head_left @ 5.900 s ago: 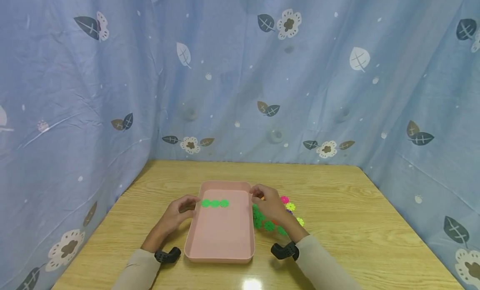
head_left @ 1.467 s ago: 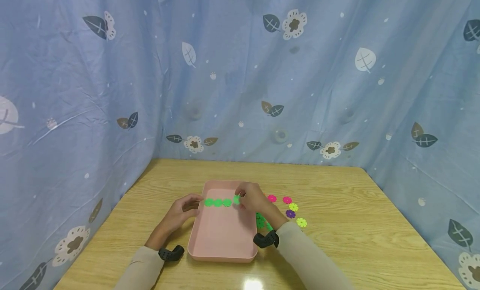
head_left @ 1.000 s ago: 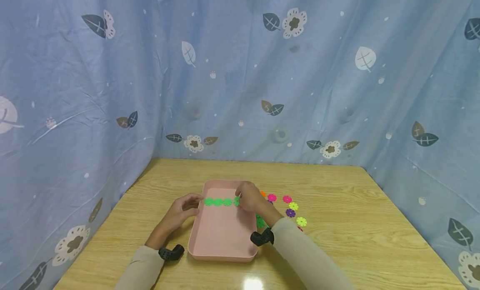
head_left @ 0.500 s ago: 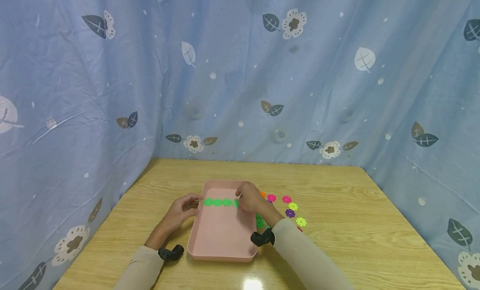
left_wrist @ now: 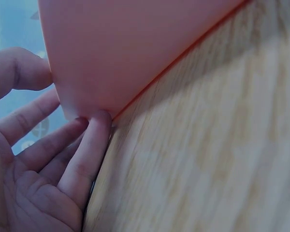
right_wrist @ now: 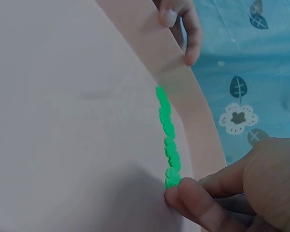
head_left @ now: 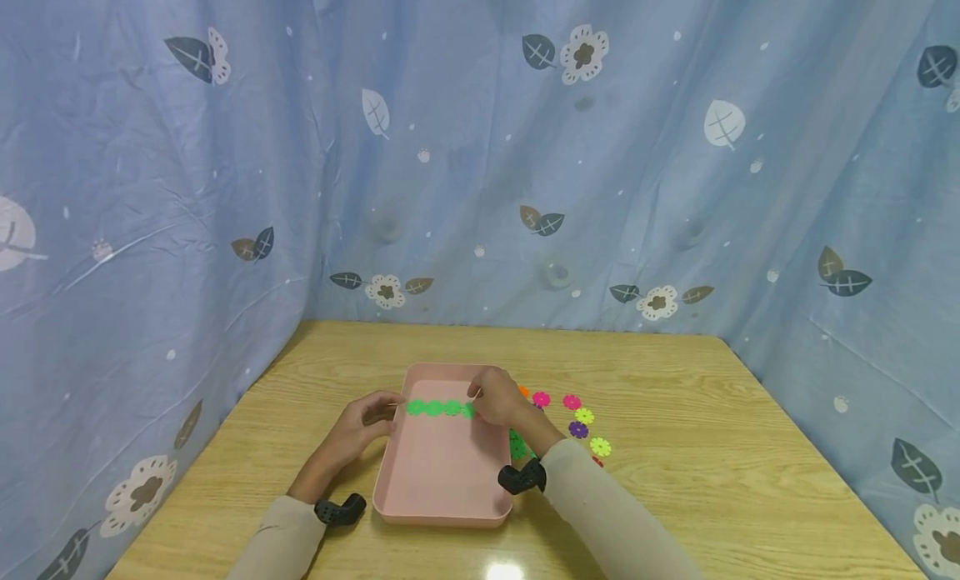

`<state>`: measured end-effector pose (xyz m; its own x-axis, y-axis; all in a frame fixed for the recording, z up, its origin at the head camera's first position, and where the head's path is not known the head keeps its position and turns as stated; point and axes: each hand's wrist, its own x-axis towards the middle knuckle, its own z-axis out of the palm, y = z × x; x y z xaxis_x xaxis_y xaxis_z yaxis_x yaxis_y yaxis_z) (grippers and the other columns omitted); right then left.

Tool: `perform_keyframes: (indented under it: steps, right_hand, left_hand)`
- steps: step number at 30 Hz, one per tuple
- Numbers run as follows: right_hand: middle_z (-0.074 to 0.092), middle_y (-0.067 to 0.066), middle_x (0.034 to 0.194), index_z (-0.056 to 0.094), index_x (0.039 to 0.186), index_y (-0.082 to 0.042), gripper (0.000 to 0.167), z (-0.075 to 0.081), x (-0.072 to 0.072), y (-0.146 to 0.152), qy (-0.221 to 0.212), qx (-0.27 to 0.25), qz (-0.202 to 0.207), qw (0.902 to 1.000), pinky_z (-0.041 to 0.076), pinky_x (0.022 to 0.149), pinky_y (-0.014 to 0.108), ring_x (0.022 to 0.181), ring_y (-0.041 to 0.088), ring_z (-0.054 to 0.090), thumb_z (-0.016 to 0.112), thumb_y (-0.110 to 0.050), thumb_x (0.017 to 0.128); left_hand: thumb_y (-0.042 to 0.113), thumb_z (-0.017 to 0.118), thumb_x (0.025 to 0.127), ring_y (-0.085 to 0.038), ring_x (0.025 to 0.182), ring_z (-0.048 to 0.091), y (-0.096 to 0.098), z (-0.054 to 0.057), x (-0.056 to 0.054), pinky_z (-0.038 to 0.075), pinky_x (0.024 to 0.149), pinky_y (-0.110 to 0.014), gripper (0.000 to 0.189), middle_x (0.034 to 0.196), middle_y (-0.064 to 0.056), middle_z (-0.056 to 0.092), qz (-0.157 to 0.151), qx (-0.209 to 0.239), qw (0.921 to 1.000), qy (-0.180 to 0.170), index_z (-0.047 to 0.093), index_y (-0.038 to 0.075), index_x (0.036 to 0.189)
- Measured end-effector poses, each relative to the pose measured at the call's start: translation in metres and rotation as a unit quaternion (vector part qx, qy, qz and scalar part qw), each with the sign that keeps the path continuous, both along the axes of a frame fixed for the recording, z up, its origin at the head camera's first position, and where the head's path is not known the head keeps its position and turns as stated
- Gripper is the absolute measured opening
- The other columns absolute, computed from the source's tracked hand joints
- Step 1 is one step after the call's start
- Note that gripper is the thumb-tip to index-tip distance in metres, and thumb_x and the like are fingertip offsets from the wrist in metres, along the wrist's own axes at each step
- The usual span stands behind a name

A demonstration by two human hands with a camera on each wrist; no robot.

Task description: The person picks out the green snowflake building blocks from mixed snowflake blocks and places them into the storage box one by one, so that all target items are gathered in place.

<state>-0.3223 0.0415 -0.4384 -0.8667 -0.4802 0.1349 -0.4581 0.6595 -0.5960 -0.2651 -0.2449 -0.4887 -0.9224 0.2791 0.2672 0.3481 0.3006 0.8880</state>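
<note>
In the head view a pink tray (head_left: pixel 442 472) lies on the table, with a row of green flower-shaped discs (head_left: pixel 434 408) across its far part. At the row's right end my right hand (head_left: pixel 498 397) pinches another green flower-shaped disc (right_wrist: pixel 172 177) low over the tray floor. The right wrist view shows thumb and fingertips on that disc, which lines up with the others; the fingers partly cover it. My left hand (head_left: pixel 360 426) holds the tray's left wall. In the left wrist view its fingers (left_wrist: pixel 89 154) press the outer wall, one reaching the rim.
Right of the tray lie loose flower-shaped discs: dark green discs (head_left: pixel 517 447) against its side, pink discs (head_left: pixel 572 402), a purple disc (head_left: pixel 578 430) and yellow discs (head_left: pixel 600 447). The right forearm hides some. A blue patterned curtain (head_left: pixel 480 147) surrounds the wooden table (head_left: pixel 712 447).
My right hand has moved from the tray's right rim into the tray with a green disc, lowering it from tilted to the row's end. My left hand stays at the left wall.
</note>
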Motion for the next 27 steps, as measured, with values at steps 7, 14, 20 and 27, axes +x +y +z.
perform_keyframes:
  steps: [7, 14, 20, 27]
  right_hand:
    - [0.068, 0.015, 0.111, 0.074, 0.108, 0.004, 0.022, 0.0, 0.001, 0.001, -0.011, -0.019, -0.005, 0.9997, 0.058, 0.07, 0.033, 0.089, 0.024, 0.068, 0.059, 0.007, 0.092]
    - [0.071, 0.018, 0.097, 0.069, 0.111, 0.007, 0.018, 0.001, 0.008, 0.01, -0.064, -0.111, 0.009, 0.9917, 0.059, 0.062, 0.032, 0.073, 0.026, 0.073, 0.058, 0.001, 0.099]
    - [0.069, 0.025, 0.097, 0.066, 0.111, 0.013, 0.017, 0.001, 0.016, 0.023, -0.097, -0.207, 0.022, 0.9732, 0.061, 0.063, 0.037, 0.076, 0.035, 0.074, 0.058, 0.003, 0.099]
    - [0.069, 0.03, 0.101, 0.069, 0.109, 0.009, 0.016, 0.004, 0.026, 0.043, -0.109, -0.277, -0.004, 0.9545, 0.061, 0.064, 0.038, 0.079, 0.035, 0.073, 0.061, 0.0, 0.098]
  left_hand:
    - [0.007, 0.063, 0.094, -0.044, 0.127, 0.056, -0.001, -0.003, -0.001, 0.049, 0.102, -0.035, 0.043, 0.139, -0.024, 0.057, -0.003, -0.001, 1.0, 0.007, 0.058, -0.002, 0.136]
    - [0.007, 0.063, 0.094, -0.046, 0.128, 0.055, -0.001, -0.006, 0.001, 0.049, 0.1, -0.029, 0.043, 0.14, -0.026, 0.056, -0.01, 0.007, 0.9999, 0.005, 0.057, -0.003, 0.136]
    - [0.007, 0.063, 0.095, -0.046, 0.129, 0.055, 0.0, -0.005, 0.0, 0.048, 0.104, -0.045, 0.043, 0.14, -0.025, 0.056, -0.009, 0.002, 1.0, 0.003, 0.057, -0.003, 0.136]
    - [0.008, 0.063, 0.095, -0.045, 0.128, 0.056, -0.001, 0.0, -0.001, 0.048, 0.105, -0.043, 0.042, 0.139, -0.024, 0.057, -0.006, -0.001, 1.0, 0.005, 0.057, -0.002, 0.136]
